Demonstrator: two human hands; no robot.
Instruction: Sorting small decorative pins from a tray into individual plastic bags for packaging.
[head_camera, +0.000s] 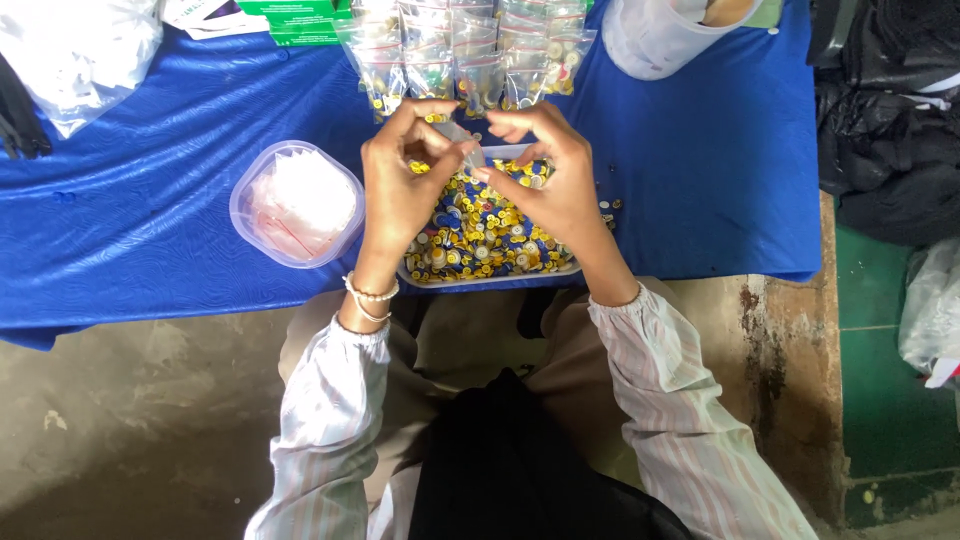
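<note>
Here, at the far left of the blue cloth (150, 230) lies a crumpled clear plastic bag (80, 50). Nearer the middle stands a round clear tub (297, 204) holding empty little bags, well apart from the hands. The left hand (400, 190) hovers over the left part of a shallow tray (490, 278) heaped with small yellow, blue and white caps (480, 235). Its fingers are curled and its fingertips pinch the left edge of a small clear bag (463, 143). That bag sits between the two hands, just above the far end of the tray. The right hand (555, 180) is likewise curled, its fingertips closed on the bag's right edge. Beyond the hands, a row of filled bags (470, 55) lies on the far side of the cloth. Farther right stands a clear plastic container (655, 35).
</note>
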